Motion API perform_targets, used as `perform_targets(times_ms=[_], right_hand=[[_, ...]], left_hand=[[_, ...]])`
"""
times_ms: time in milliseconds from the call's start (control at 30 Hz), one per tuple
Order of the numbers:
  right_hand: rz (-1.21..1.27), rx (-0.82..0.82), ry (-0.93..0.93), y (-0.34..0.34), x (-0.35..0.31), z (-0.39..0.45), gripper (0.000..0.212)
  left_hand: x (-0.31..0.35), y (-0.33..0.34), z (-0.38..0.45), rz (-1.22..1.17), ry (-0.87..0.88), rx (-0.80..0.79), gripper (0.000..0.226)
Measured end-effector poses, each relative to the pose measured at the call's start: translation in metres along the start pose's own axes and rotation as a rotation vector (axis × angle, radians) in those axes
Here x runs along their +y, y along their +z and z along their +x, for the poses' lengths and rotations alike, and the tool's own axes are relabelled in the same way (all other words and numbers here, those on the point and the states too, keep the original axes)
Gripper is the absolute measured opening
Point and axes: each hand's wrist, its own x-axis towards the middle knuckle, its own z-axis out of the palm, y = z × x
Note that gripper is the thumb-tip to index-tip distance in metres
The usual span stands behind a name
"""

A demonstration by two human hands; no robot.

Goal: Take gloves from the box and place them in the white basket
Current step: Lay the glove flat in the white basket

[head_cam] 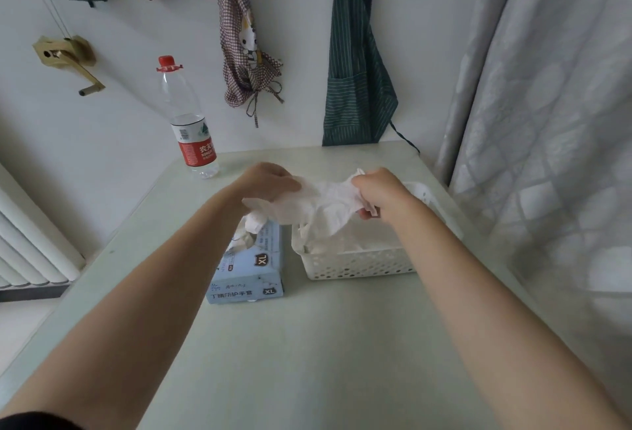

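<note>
A white glove (pixel 321 205) is stretched between both hands above the table. My left hand (pixel 265 181) grips its left end over the blue glove box (pixel 253 269). My right hand (pixel 376 190) pinches its right end over the white perforated basket (pixel 359 264). More white gloves (pixel 244 233) bulge out of the box's top opening. The basket stands just right of the box, and pale glove material lies inside it and hangs over its left rim.
A plastic water bottle (pixel 191 122) with a red cap stands at the table's far left corner. Two aprons (pixel 246 36) hang on the wall behind. A curtain (pixel 547 122) hangs close to the table's right edge. A radiator (pixel 30 252) is at the left.
</note>
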Motion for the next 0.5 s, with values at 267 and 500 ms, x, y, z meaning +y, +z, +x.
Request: perform_targets(times_ms=[267, 500], right_hand=[[-0.416, 0.190, -0.168, -0.043, 0.048, 0.029, 0.013], [-0.811, 0.397, -0.282, -0.051, 0.063, 0.035, 0.021]], left_hand=[[0.009, 0.057, 0.026, 0.422, 0.066, 0.020, 0.017], [0.022, 0.106, 0.014, 0.451, 0.399, -0.140, 0.039]])
